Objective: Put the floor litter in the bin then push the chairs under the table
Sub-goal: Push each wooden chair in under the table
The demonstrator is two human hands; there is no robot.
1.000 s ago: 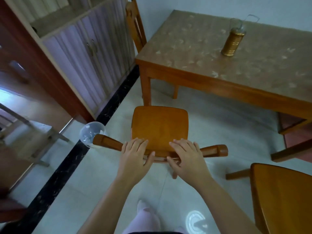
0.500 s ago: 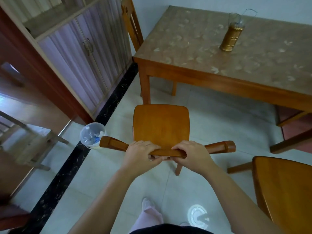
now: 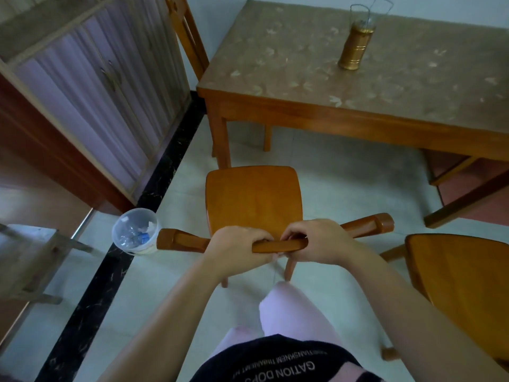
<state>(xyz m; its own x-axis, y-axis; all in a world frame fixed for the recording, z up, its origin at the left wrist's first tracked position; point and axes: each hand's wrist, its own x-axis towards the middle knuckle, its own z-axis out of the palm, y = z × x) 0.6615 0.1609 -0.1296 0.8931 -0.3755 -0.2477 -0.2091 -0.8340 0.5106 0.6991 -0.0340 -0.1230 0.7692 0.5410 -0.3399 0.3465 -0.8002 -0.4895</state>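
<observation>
Now — glossy orange-brown chair [image 3: 253, 199], both hands' fingers [image 3: 259, 237] curled round top rail.

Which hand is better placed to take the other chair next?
Right, probably. The right hand and left hand both grip the held chair's top rail, but the second chair stands beside the right forearm; the left would cross the body.

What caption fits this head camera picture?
Left hand and right hand grip the chair backrest, short of the table.
</observation>
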